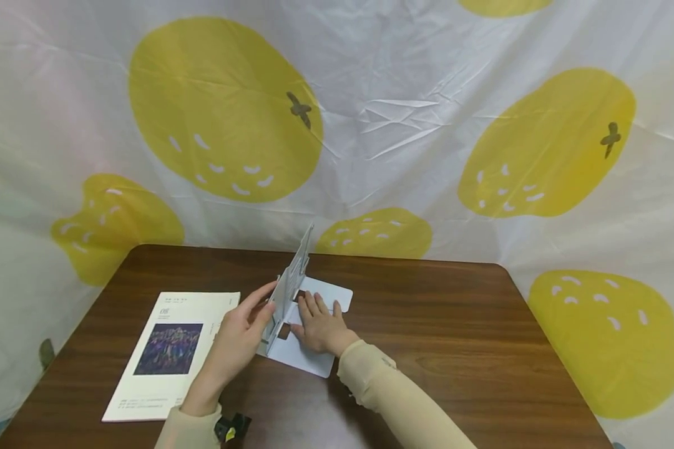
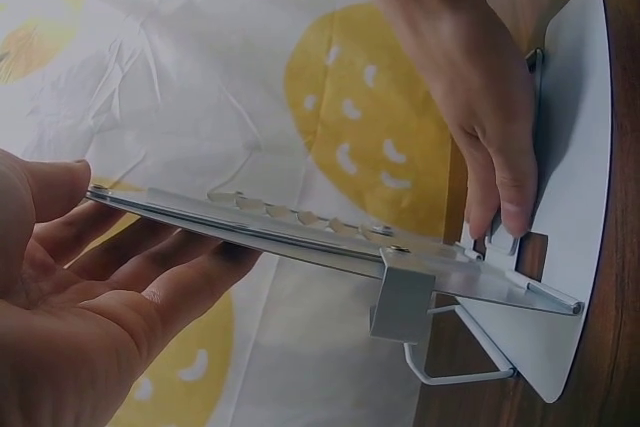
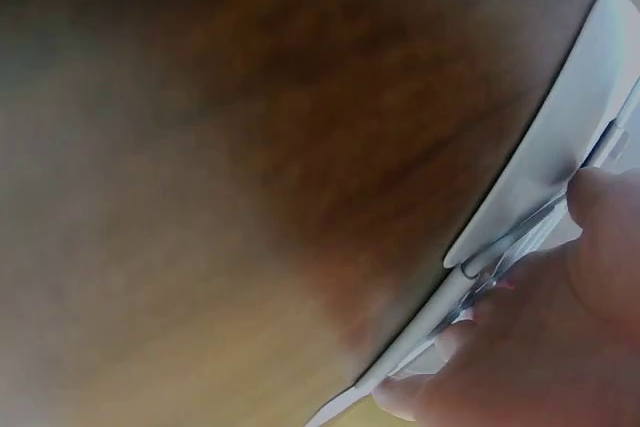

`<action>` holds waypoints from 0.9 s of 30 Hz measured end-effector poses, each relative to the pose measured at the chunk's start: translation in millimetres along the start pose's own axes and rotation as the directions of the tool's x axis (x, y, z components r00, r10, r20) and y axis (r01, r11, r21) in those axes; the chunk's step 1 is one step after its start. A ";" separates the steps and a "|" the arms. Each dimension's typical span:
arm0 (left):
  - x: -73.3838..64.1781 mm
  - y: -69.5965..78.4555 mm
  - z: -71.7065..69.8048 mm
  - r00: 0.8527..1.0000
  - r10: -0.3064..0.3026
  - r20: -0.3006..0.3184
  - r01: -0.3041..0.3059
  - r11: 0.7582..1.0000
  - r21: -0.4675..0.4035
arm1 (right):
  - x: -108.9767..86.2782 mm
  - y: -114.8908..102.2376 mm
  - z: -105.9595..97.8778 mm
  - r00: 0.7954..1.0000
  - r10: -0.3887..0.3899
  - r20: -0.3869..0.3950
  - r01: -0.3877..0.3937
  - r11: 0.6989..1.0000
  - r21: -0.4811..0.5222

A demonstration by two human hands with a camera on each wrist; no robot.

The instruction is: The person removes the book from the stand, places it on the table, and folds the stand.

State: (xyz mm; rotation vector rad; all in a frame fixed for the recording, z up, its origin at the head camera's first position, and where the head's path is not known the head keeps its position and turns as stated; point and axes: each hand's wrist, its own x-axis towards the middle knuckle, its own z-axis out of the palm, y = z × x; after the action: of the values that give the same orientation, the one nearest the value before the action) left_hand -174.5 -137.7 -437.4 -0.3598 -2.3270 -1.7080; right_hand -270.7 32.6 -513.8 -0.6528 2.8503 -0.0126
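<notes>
A pale metal book stand stands on the table, its hinged back panel (image 1: 285,293) raised steeply from the flat base plate (image 1: 297,358). My left hand (image 1: 238,333) grips the panel's left side. In the left wrist view, the left thumb (image 2: 60,187) lies on one face and the fingers are behind the other. My right hand (image 1: 319,324) lies palm down on the base, fingers extended, pressing beside a cut-out slot. A bent wire support (image 2: 460,379) and a folded metal clip (image 2: 402,302) show on the stand. In the right wrist view, blur and the hand hide most of it.
A white book (image 1: 171,346) with a dark cover picture lies flat to the left of the stand, partly behind my left forearm. The brown wooden table (image 1: 455,337) ends at a hanging cloth (image 1: 393,156) printed with yellow fruit.
</notes>
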 end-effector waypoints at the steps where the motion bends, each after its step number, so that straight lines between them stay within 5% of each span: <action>1: 0.1 0.0 0.5 1.000 0.000 -0.001 0.000 1.000 0.001 | -0.6 0.5 -0.7 1.000 -0.003 -0.004 0.003 1.000 0.026; 9: -3.2 2.2 2.7 1.000 -0.013 -0.013 0.014 1.000 0.008 | -7.2 6.3 -10.0 0.998 -0.026 -0.055 0.039 0.966 0.256; 15: -4.2 5.0 7.7 1.000 -0.013 -0.008 0.013 1.000 -0.006 | -21.9 12.7 -33.6 0.992 -0.038 -0.117 0.088 0.885 0.457; 18: -4.5 6.7 12.7 1.000 -0.004 0.002 0.004 1.000 -0.021 | -31.7 16.3 -46.6 0.986 -0.015 -0.169 0.119 0.773 0.623; 23: -4.4 8.2 20.9 0.999 0.032 -0.003 -0.032 0.999 -0.027 | -52.0 16.8 -64.5 0.976 0.065 -0.208 0.154 0.468 0.870; 27: -4.4 9.4 27.6 0.998 0.066 -0.009 -0.066 0.998 -0.013 | -68.1 14.8 -77.0 0.962 0.090 -0.257 0.217 0.314 0.924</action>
State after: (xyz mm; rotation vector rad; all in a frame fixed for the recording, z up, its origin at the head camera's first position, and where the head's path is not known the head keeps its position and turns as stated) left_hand -168.4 -108.9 -438.4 -0.4267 -2.2731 -1.6913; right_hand -233.6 72.2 -425.3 -0.4524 2.3151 -1.7946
